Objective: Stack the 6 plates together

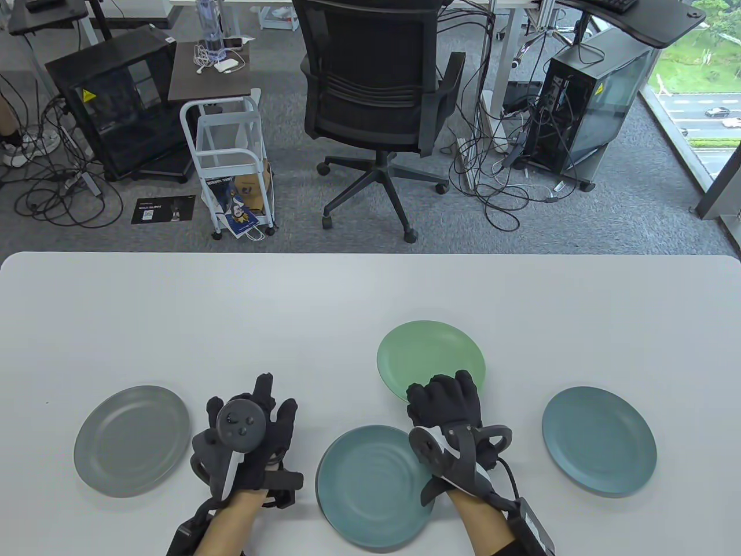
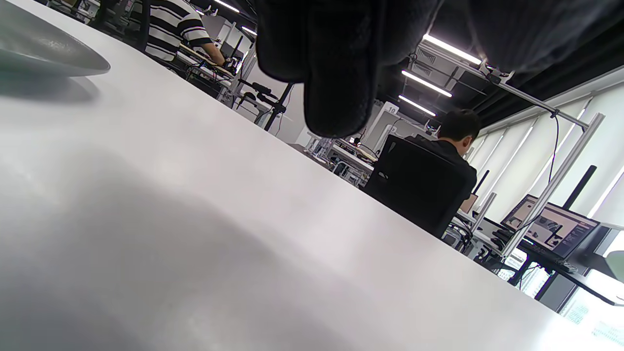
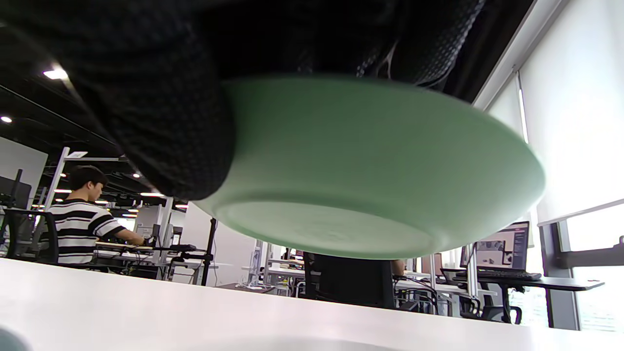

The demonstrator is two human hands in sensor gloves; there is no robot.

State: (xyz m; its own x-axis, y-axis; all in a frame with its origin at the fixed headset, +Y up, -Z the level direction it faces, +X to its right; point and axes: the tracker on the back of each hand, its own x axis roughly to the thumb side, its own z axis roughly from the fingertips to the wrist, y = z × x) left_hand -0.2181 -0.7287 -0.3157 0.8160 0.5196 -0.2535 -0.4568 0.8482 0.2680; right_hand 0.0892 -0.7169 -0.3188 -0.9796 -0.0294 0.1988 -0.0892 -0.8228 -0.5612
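Hands first, read from left to right with the central teal plate (image 1: 375,485) as our landmark: we see the left hand (image 1: 249,440) just left of that plate, fingers spread and holding nothing, hovering low over or resting on the bare white table (image 1: 370,289); its wrist view shows only a dark fingertip above the tabletop. Right of it, the right hand (image 1: 448,408) sits above the landmark plate's upper right edge and grips the near rim of the green plate (image 1: 429,354). In the right wrist view the green plate's underside is clear of the table, so we judge it lifted, with gloved fingers wrapped over its edge. Plates, left to right: a grey plate (image 1: 132,440) lies well left of the landmark, beyond the left hand; the landmark itself lies flat at the near edge; the green plate is just behind and to the right; a second teal plate (image 1: 599,441) lies well to the right. We count four separate plates in view; whether any of them is already several plates nested together we cannot tell. We judge stacking to be at an early stage: no visible stack, and the green plate apparently the first in transit.
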